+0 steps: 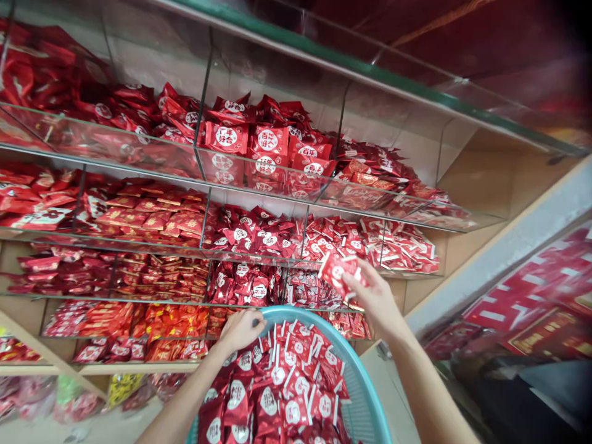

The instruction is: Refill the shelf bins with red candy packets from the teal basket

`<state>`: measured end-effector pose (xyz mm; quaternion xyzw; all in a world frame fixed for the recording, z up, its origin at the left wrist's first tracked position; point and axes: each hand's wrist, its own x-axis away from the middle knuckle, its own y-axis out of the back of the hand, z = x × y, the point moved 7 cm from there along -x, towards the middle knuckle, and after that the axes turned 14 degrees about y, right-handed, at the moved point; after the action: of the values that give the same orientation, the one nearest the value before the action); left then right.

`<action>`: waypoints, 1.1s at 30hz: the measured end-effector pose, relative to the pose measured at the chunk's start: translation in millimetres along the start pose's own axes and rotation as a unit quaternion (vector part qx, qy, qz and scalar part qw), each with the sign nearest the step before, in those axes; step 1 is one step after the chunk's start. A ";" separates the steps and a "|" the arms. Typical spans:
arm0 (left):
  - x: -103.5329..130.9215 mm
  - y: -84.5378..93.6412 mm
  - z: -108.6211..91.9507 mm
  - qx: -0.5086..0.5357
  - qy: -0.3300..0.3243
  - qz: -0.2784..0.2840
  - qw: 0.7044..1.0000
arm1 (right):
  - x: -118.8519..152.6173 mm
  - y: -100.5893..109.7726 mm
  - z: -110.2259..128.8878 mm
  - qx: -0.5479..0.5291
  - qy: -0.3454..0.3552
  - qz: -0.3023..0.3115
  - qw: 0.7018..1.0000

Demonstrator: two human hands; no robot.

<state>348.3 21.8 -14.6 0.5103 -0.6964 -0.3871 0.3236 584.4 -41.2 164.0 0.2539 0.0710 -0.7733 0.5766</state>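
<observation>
A round turquoise basket [365, 376] stands at the bottom centre, full of red packets [296, 382] with white round labels. My left hand [243, 330] is closed on the basket's upper left rim. Above the basket's right side, my right hand [372, 293] pinches red packets [340, 271] with white edges between thumb and fingers, in front of the shelf compartments. How many packets it holds I cannot tell. Just behind them lie similar red and white packets [330, 237] in a compartment.
Tiered shelves with clear dividers and a clear front panel [277, 179] hold many red and orange packets. A wooden side panel [490, 179] closes the shelves at the right. Bagged goods [124, 388] lie below left; dark objects [522, 401] sit at the lower right.
</observation>
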 end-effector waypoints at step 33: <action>1.1 1.1 -2.4 -0.005 0.007 0.033 0.999 | 164.1 33.5 -102.4 0.160 -0.202 0.051 0.965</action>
<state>349.5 20.4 -12.4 0.4884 -0.7086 -0.3759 0.3435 613.5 -151.2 4.1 0.1844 -0.1846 -0.7792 0.5699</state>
